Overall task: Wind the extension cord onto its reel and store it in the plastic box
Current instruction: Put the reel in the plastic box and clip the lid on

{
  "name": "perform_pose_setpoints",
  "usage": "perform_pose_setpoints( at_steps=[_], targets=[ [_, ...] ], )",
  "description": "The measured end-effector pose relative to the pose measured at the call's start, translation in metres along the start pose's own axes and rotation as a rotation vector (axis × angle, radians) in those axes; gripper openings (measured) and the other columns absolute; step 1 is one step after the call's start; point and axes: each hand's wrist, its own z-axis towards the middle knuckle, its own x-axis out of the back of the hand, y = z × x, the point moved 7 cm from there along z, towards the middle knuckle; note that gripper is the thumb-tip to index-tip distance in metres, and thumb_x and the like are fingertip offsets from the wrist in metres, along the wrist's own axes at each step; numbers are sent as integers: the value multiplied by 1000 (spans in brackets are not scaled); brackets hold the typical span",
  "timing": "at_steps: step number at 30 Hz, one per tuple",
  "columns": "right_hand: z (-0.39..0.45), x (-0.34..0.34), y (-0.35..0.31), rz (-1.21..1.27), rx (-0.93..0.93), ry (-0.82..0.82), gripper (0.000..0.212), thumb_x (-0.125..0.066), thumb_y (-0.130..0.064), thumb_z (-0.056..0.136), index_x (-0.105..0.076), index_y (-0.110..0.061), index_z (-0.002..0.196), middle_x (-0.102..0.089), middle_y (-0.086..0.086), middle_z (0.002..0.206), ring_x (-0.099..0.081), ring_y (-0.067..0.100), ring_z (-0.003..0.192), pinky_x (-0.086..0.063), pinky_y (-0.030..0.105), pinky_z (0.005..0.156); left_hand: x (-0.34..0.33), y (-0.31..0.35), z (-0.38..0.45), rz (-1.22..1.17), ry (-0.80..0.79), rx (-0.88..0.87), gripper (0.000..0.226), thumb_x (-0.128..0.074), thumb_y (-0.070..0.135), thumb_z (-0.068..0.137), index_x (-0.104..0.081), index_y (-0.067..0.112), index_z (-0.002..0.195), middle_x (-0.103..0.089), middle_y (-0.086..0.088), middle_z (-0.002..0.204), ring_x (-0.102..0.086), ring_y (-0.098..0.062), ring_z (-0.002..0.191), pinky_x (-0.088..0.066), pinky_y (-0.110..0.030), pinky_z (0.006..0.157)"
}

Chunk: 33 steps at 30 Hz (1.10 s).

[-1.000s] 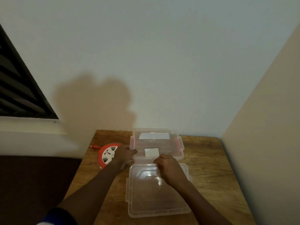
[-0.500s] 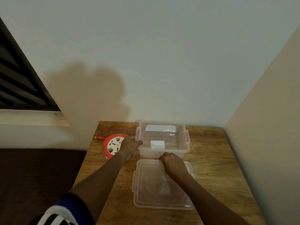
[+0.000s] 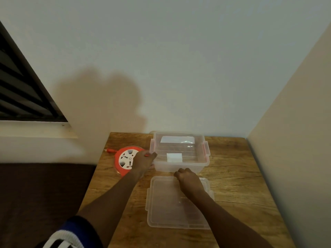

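A clear plastic box [image 3: 189, 166] with red side latches stands open at the back of the wooden table [image 3: 236, 178]. Its clear lid [image 3: 168, 208] lies flat on the table just in front of it. An orange cord reel [image 3: 123, 159] with a white socket face lies flat to the left of the box, its red plug [image 3: 109, 150] sticking out at the far left. My left hand [image 3: 144, 161] grips the box's left front corner, partly covering the reel. My right hand [image 3: 188, 179] is curled over the lid's far edge.
White walls close off the table at the back and on the right [image 3: 295, 140]. A louvred window [image 3: 21, 90] with a sill is at the left. Past the table's left edge lies a dark surface [image 3: 39, 194]. A white label [image 3: 174, 157] sits on the box.
The lid has come down and back from the box's front and now lies flat on the table. Both hands stay on the box and the lid.
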Motion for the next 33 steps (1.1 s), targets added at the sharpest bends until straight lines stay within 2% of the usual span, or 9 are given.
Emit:
perform_pose_setpoints(
  at_steps=[3, 9, 13, 16, 20, 24, 27, 29, 33],
  targets=[
    [-3, -4, 1, -28, -5, -8, 34, -54, -7, 91, -61, -15, 123, -65, 5, 114, -57, 25, 102, -50, 36, 85, 3, -6, -4, -16, 20, 13, 40, -64, 24, 99, -61, 4, 135, -67, -10, 115, -70, -32, 103, -64, -44, 85],
    [-35, -18, -1, 41, -43, 31, 33, -50, -26, 92, -58, -20, 124, -57, 4, 128, -52, 23, 115, -42, 41, 98, 12, -6, -13, 44, 82, -112, 33, -65, 23, 99, -65, 12, 131, -71, -6, 116, -71, -22, 97, -62, -26, 62],
    [-64, -48, -5, 97, -96, -71, 44, -41, -49, 90, -48, -28, 127, -45, -1, 140, -40, 23, 129, -31, 52, 108, 16, -3, -17, 52, 87, -192, 34, -67, 18, 98, -65, 15, 131, -72, -2, 112, -71, -25, 103, -65, -41, 77],
    [-65, -54, -4, 118, -102, -95, 47, -38, -52, 89, -42, -29, 130, -38, 0, 146, -32, 25, 136, -26, 57, 111, 13, 0, -17, 69, 81, -207, 38, -65, 13, 98, -62, 12, 136, -74, -8, 117, -72, -27, 102, -65, -35, 71],
    [-55, -49, 0, 138, -92, -82, 49, -37, -54, 88, -43, -29, 129, -40, 0, 144, -35, 24, 133, -28, 56, 110, 12, 3, -16, 122, 74, -204, 39, -64, 10, 98, -61, 8, 138, -72, -15, 125, -71, -30, 105, -65, -39, 78],
    [-47, -49, 4, 151, -101, -65, 47, -38, -56, 87, -44, -30, 126, -42, -1, 141, -38, 23, 131, -31, 57, 108, 10, 3, -19, 164, 83, -200, 41, -64, 9, 98, -59, 6, 139, -71, -15, 127, -70, -27, 104, -60, -23, 66],
    [-43, -48, 5, 148, -103, -72, 45, -41, -56, 87, -45, -31, 124, -44, -3, 138, -40, 22, 128, -33, 56, 107, 8, 3, -21, 256, 77, -213, 40, -63, 7, 98, -60, 4, 138, -69, -13, 131, -68, -19, 102, -57, -15, 67],
    [-42, -46, 5, 141, -101, -78, 44, -41, -56, 86, -45, -31, 123, -44, -3, 137, -40, 22, 128, -34, 55, 106, 6, 4, -21, 318, 71, -234, 38, -62, 5, 98, -62, 3, 136, -68, -11, 132, -65, -13, 98, -50, -5, 58],
    [-45, -46, 4, 151, -100, -103, 45, -41, -56, 88, -44, -32, 125, -41, -3, 141, -37, 21, 130, -31, 57, 108, 7, 4, -21, 321, 105, -220, 34, -62, 7, 98, -65, 3, 131, -70, -10, 128, -66, -9, 91, -49, -6, 56]
  ],
)
